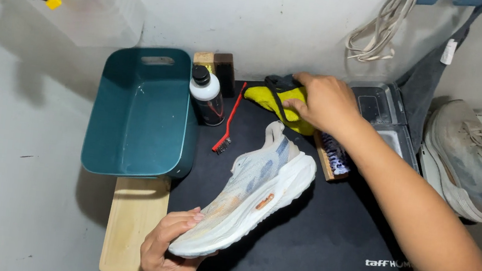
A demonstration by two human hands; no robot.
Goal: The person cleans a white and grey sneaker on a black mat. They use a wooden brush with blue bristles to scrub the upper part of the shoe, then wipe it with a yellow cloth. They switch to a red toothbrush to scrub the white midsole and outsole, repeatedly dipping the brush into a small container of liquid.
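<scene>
a white running shoe (pixel 252 194) is held at its toe by the left hand (pixel 170 251), fingers curled over the upper and thumb beneath, so that the shoe lies tilted on its side across the black mat (pixel 314 235) with its heel toward the wall. the right hand (pixel 323 102) is closed in a pinch on a yellow cloth (pixel 275 104) at the far edge of the mat, a dark strap or second cloth being caught up with it.

as a judgement, the shoe could slip or roll, since only the toe is gripped and the heel merely rests on the mat. the black-capped bottle (pixel 208 95) and the red-handled small brush (pixel 227 122) stand just beside the cloth and could be knocked if the cloth were dragged sideways. the wooden scrub brush (pixel 330 156) lies under the right wrist and could be swept along.

how much of the cloth is gripped cannot be told, the palm covering it. the teal tub (pixel 141 112) appears empty, though a film of water cannot be ruled out. the second, greyer shoe (pixel 474 162) is cut off at the frame edge.
</scene>
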